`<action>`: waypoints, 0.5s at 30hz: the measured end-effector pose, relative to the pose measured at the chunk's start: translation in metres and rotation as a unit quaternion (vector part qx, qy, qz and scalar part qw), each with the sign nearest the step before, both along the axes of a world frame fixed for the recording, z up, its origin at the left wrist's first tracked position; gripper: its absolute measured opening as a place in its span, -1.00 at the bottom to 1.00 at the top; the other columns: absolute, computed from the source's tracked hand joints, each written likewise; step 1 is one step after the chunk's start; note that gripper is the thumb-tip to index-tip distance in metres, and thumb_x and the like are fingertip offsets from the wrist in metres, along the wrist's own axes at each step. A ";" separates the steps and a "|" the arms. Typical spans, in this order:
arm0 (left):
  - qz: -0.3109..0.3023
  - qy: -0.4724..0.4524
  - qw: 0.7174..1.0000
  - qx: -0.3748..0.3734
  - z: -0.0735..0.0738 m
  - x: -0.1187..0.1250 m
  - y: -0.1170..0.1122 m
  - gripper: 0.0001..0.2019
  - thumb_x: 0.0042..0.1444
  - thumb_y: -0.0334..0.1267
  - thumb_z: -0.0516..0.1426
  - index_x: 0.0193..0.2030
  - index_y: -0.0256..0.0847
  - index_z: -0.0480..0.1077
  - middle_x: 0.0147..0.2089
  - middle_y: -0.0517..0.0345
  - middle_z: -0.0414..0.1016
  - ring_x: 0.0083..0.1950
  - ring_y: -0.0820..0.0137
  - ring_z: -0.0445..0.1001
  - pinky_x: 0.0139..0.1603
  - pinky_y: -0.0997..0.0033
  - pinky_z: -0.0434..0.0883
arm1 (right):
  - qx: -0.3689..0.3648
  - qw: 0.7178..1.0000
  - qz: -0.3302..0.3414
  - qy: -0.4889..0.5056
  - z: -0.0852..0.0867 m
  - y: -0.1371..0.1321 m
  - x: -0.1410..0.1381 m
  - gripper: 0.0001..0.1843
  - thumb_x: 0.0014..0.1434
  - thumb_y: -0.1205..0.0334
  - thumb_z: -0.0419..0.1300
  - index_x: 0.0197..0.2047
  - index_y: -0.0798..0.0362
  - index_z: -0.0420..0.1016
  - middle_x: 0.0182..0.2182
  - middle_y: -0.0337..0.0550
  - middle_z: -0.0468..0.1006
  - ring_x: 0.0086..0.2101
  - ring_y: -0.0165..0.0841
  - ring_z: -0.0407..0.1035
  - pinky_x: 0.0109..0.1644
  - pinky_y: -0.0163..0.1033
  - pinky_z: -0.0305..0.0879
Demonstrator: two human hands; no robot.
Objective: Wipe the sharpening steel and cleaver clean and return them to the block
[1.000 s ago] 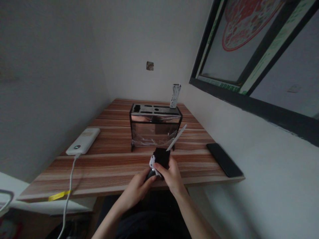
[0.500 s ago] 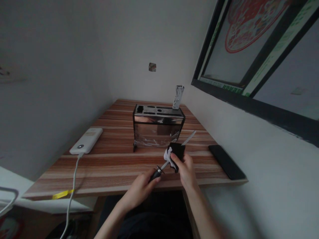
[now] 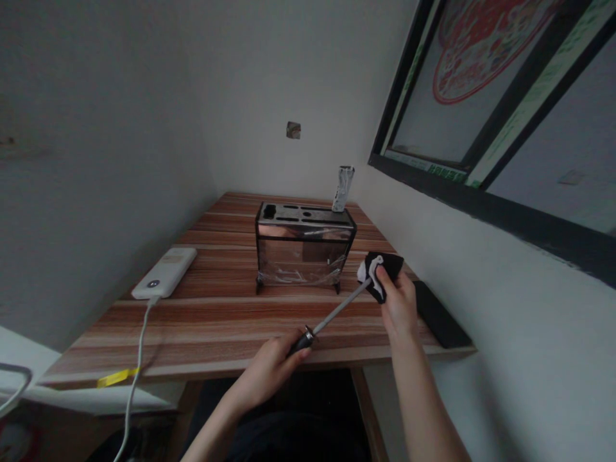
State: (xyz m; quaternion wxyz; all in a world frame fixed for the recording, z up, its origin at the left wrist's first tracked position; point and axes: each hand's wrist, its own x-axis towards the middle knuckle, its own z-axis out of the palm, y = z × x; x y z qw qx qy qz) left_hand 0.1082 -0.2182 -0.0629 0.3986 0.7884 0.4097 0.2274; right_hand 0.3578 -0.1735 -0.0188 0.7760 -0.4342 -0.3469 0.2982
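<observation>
Currently: left hand (image 3: 270, 364) closed round handle (image 3: 301, 343) of metal rod (image 3: 340, 311), lower centre | right hand (image 3: 400, 305) clamped on black-and-white cloth (image 3: 392, 264) at rod's far end, right of centre

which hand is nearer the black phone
Right. The right hand, pinching the dark cloth, is just left of the far end of the phone; the left hand, gripping the metal rod, is much farther left, near the front edge of the table.
</observation>
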 end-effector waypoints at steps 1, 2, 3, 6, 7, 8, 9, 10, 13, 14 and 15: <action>-0.004 0.002 1.000 -0.001 0.001 0.000 0.000 -0.69 0.22 -0.10 -0.05 -0.06 -0.21 0.38 -0.18 0.08 0.53 -0.19 0.30 0.45 -0.14 0.44 0.31 | 0.005 1.000 -0.008 -0.001 0.001 0.001 0.003 -0.63 -0.19 0.06 0.40 -0.33 0.11 0.51 -0.38 -0.18 0.56 -0.38 -0.37 0.42 -0.29 -0.26 0.36; -0.007 0.004 1.000 -0.002 0.002 0.000 0.000 -0.69 0.22 -0.10 -0.05 -0.06 -0.21 0.38 -0.19 0.08 0.52 -0.19 0.30 0.45 -0.14 0.44 0.31 | 0.009 1.000 -0.017 -0.003 0.002 0.003 0.004 -0.63 -0.19 0.05 0.40 -0.34 0.11 0.50 -0.38 -0.18 0.55 -0.39 -0.37 0.42 -0.30 -0.25 0.36; -0.009 0.007 1.000 -0.002 0.002 0.000 0.000 -0.69 0.22 -0.10 -0.05 -0.05 -0.21 0.37 -0.18 0.08 0.52 -0.19 0.31 0.45 -0.13 0.44 0.31 | 0.014 1.000 -0.027 -0.005 0.002 0.004 0.006 -0.63 -0.18 0.04 0.39 -0.35 0.11 0.49 -0.38 -0.18 0.55 -0.39 -0.37 0.42 -0.30 -0.25 0.36; -0.010 0.014 1.000 -0.002 0.004 0.001 0.000 -0.68 0.23 -0.10 -0.05 -0.04 -0.21 0.37 -0.18 0.08 0.52 -0.19 0.31 0.45 -0.11 0.43 0.30 | 0.028 0.998 -0.055 0.005 0.000 0.008 0.006 -0.66 -0.15 0.04 0.37 -0.36 0.10 0.49 -0.37 -0.20 0.55 -0.39 -0.40 0.42 -0.28 -0.25 0.36; -0.010 0.016 1.000 -0.002 0.004 0.001 0.001 -0.68 0.23 -0.11 -0.05 -0.04 -0.21 0.37 -0.18 0.08 0.52 -0.19 0.31 0.45 -0.12 0.43 0.30 | 0.032 0.997 -0.064 0.012 -0.002 0.008 0.005 -0.66 -0.14 0.04 0.37 -0.35 0.10 0.49 -0.37 -0.21 0.55 -0.39 -0.40 0.42 -0.27 -0.25 0.35; -0.011 0.018 1.000 -0.003 0.004 0.001 0.001 -0.68 0.23 -0.11 -0.05 -0.04 -0.21 0.37 -0.18 0.08 0.52 -0.19 0.31 0.45 -0.12 0.43 0.30 | 0.035 0.997 -0.071 0.018 -0.003 0.009 0.003 -0.66 -0.12 0.04 0.36 -0.33 0.09 0.49 -0.36 -0.21 0.55 -0.38 -0.40 0.42 -0.25 -0.25 0.35; -0.011 0.019 1.000 -0.005 0.003 0.001 0.001 -0.69 0.23 -0.10 -0.05 -0.05 -0.20 0.37 -0.19 0.09 0.52 -0.19 0.31 0.45 -0.13 0.44 0.30 | 0.036 0.996 -0.074 0.021 -0.005 0.009 0.001 -0.65 -0.10 0.03 0.35 -0.30 0.09 0.49 -0.35 -0.20 0.56 -0.37 -0.39 0.43 -0.25 -0.24 0.35; -0.010 0.018 1.000 -0.006 0.003 0.001 0.001 -0.69 0.23 -0.10 -0.05 -0.06 -0.20 0.37 -0.20 0.09 0.52 -0.20 0.31 0.45 -0.13 0.44 0.30 | 0.036 0.996 -0.074 0.020 -0.006 0.008 -0.001 -0.65 -0.08 0.03 0.33 -0.28 0.09 0.49 -0.33 -0.19 0.56 -0.36 -0.39 0.43 -0.23 -0.23 0.35; 0.003 0.010 1.000 -0.003 0.001 0.001 0.000 -0.70 0.22 -0.08 -0.05 -0.11 -0.19 0.38 -0.23 0.11 0.51 -0.21 0.31 0.44 -0.13 0.44 0.30 | 0.018 0.999 -0.049 0.004 -0.011 0.003 -0.014 -0.64 -0.06 0.02 0.33 -0.26 0.09 0.49 -0.31 -0.15 0.57 -0.32 -0.36 0.44 -0.22 -0.24 0.35; 0.008 0.007 1.000 -0.003 0.000 0.002 0.000 -0.70 0.21 -0.08 -0.05 -0.11 -0.19 0.38 -0.25 0.11 0.51 -0.22 0.31 0.44 -0.14 0.44 0.30 | 0.006 0.999 -0.034 -0.002 -0.014 0.001 -0.020 -0.64 -0.07 0.02 0.33 -0.26 0.09 0.49 -0.32 -0.14 0.57 -0.32 -0.35 0.44 -0.22 -0.24 0.34; 0.013 0.003 1.000 -0.004 0.000 0.002 0.000 -0.69 0.21 -0.07 -0.05 -0.11 -0.19 0.38 -0.26 0.12 0.50 -0.23 0.32 0.44 -0.16 0.44 0.31 | -0.008 1.000 -0.016 -0.008 -0.018 -0.002 -0.027 -0.64 -0.08 0.02 0.34 -0.27 0.09 0.49 -0.33 -0.14 0.56 -0.33 -0.35 0.43 -0.22 -0.25 0.34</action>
